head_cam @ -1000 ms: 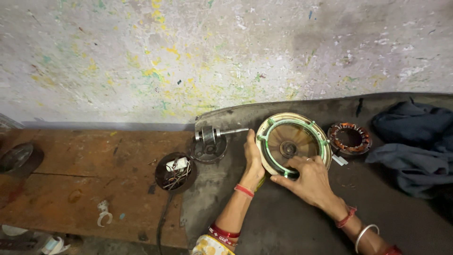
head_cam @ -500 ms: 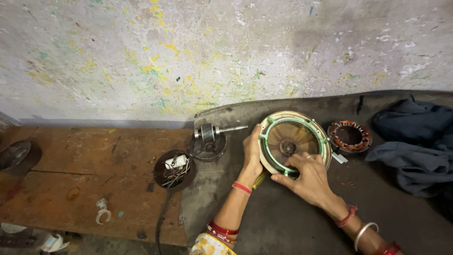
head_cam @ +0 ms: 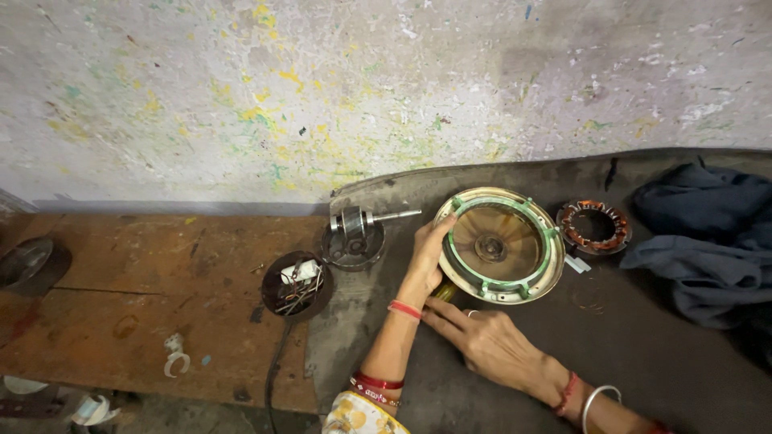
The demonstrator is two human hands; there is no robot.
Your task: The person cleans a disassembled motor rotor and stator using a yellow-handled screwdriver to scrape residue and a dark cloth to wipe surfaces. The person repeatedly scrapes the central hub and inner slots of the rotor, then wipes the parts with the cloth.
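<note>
A round metal motor housing (head_cam: pixel 500 244) with a green inner frame lies open side up on a dark mat (head_cam: pixel 490 394). My left hand (head_cam: pixel 428 255) grips its left rim, thumb over the edge. My right hand (head_cam: pixel 482 339) lies low on the mat in front of the housing, fingers stretched out to the left. Its fingertips reach toward a yellowish tool handle (head_cam: pixel 445 291) that shows only partly under my left wrist. Nothing is in that hand.
A rotor with a steel shaft (head_cam: pixel 359 226) sits left of the housing, next to a black cup of wires and screws (head_cam: pixel 297 288). A copper-wound stator (head_cam: pixel 594 227) and a dark blue cloth (head_cam: pixel 709 233) lie to the right. The wooden bench (head_cam: pixel 137 281) holds a white clip (head_cam: pixel 174 354).
My right hand has come off the housing's front rim and moved down and left onto the mat. My left hand has stayed on the rim.
</note>
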